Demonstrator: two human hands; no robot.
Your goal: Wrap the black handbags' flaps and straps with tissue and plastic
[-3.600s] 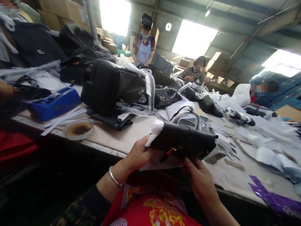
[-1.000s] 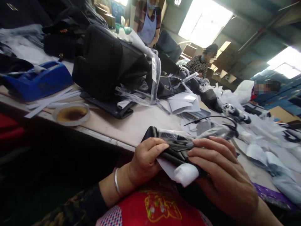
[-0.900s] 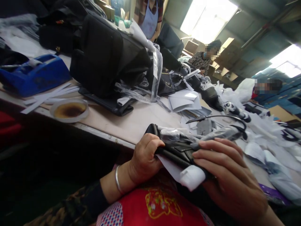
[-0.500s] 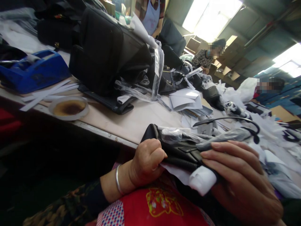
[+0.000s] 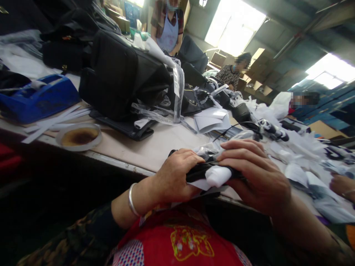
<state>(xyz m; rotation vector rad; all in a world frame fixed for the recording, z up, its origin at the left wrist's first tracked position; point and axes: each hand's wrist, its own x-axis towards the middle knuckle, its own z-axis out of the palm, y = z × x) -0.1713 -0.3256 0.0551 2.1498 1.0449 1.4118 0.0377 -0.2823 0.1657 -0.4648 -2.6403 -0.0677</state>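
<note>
Black purse [image 5: 198, 171] being held over the near edge of the worktop [image 5: 155, 147].
The left hand [image 5: 173, 177] is clamping one end and the right hand [image 5: 255, 173] is closing over the other, probably to steady it. White paper stuffing [image 5: 219, 176] is protruding between them, and a large black bag [image 5: 122, 74] is standing well beyond.

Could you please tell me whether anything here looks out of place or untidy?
Yes. A brown-stained dish sits close to the table edge, loose paper strips lie scattered beside it, and a white paper wad pokes out of the black bag held by the left hand and right hand.
</note>
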